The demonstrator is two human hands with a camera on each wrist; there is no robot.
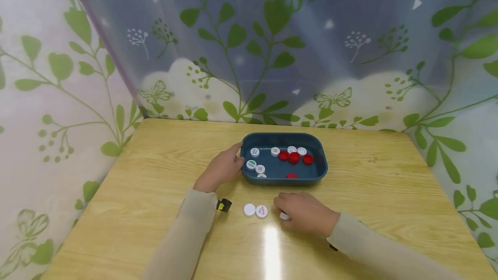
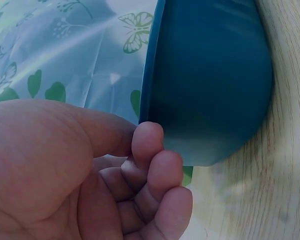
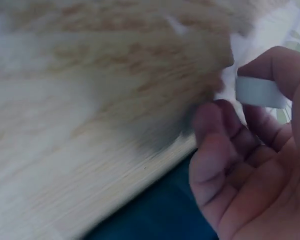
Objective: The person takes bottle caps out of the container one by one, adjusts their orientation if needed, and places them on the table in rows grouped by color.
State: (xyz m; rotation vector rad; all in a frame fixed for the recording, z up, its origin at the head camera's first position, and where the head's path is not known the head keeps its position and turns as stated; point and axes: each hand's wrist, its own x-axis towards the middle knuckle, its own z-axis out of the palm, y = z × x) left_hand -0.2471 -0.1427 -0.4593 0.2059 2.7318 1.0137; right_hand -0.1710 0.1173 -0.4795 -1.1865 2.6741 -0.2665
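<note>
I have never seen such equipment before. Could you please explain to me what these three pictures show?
No machine works here: a person uses two bare hands. The wide picture comes from a camera worn on the head; the close ones come from cameras on the left and right wrists. On the wood-grain table stands a blue tray with white discs and red discs inside. Two loose white discs lie in front of it. The left hand grips the tray's left edge; the right hand holds a small white piece.
</note>
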